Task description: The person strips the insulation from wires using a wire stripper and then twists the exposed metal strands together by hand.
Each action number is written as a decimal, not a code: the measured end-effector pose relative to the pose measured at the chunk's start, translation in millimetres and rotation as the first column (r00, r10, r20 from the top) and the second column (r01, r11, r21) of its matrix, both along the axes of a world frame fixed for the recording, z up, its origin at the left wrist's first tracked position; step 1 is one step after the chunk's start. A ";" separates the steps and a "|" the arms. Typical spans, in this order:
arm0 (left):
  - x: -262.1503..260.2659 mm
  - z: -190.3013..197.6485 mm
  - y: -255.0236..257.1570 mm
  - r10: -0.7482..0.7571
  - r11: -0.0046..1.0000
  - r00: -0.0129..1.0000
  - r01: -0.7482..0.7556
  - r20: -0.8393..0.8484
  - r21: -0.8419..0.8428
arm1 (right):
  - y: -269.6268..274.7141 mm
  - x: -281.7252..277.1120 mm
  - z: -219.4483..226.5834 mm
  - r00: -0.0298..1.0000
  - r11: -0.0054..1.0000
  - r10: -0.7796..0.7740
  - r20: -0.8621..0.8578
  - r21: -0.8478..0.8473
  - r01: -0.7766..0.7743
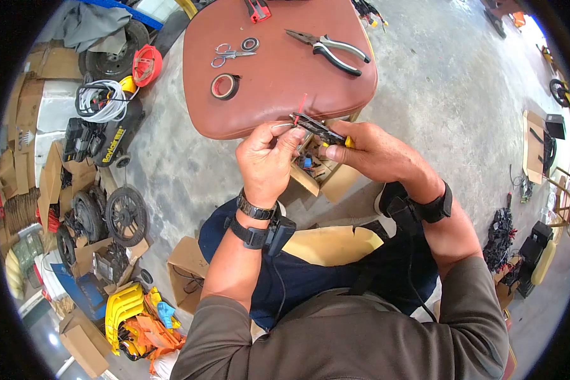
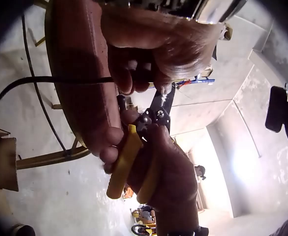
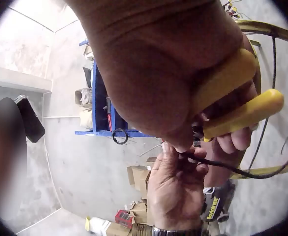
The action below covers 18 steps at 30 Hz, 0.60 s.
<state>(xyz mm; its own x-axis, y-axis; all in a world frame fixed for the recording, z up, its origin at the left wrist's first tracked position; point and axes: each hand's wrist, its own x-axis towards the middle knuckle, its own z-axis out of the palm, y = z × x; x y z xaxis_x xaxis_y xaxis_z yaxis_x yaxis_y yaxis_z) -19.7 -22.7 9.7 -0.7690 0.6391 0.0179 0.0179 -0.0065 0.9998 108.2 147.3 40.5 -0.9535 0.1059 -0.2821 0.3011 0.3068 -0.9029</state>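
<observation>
My right hand (image 1: 381, 153) grips a wire stripper (image 1: 320, 129) with black jaws and yellow handles (image 2: 123, 164). Its jaws reach left to the fingertips of my left hand (image 1: 266, 161). Between thumb and forefinger, the left hand pinches the end of a black cable (image 3: 254, 174), whose length trails away in both wrist views. A thin red wire (image 1: 304, 101) sticks up beside the tool's jaws, over the edge of the brown padded seat (image 1: 272, 88). The exact spot where jaws and wire meet is hidden by fingers and tool.
On the seat lie pliers (image 1: 329, 50), small scissors (image 1: 230, 55), a black tape roll (image 1: 224, 86), a smaller roll (image 1: 250, 44) and a red-and-black tool (image 1: 257, 11). An open cardboard box (image 1: 335, 183) with small parts stands below my hands. Wheels (image 1: 125, 215) and boxes line the left side.
</observation>
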 end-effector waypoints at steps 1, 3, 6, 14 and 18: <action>0.4 0.4 -0.2 0.001 1.000 1.000 -0.001 0.013 -0.004 | 0.0 0.2 -2.2 1.000 1.000 0.002 -0.022 0.007 -0.002; 1.5 1.5 0.2 0.002 1.000 0.999 -0.002 0.039 -0.011 | -0.6 -0.2 0.2 1.000 1.000 -0.008 0.007 0.006 0.008; 0.8 1.7 -0.1 -0.008 0.999 1.000 0.009 0.024 -0.033 | -2.6 -0.9 2.4 1.000 0.999 -0.019 0.020 0.028 0.018; 2.9 5.1 0.5 -0.004 0.998 0.999 0.005 0.032 -0.056 | -4.5 -1.3 4.6 0.999 0.999 -0.036 0.011 0.038 0.036; 2.9 4.4 1.0 -0.022 0.999 1.000 0.022 0.015 -0.031 | -7.0 0.7 -0.5 0.996 0.992 -0.057 -0.064 0.105 0.064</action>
<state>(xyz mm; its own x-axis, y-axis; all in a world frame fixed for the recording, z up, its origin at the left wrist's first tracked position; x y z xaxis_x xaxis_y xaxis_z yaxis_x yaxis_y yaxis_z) -16.8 -21.8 14.0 -0.7547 0.6559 -0.0133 0.0038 0.0247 0.9997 108.9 140.4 40.0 -0.9594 0.1903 -0.2082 0.2681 0.3857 -0.8828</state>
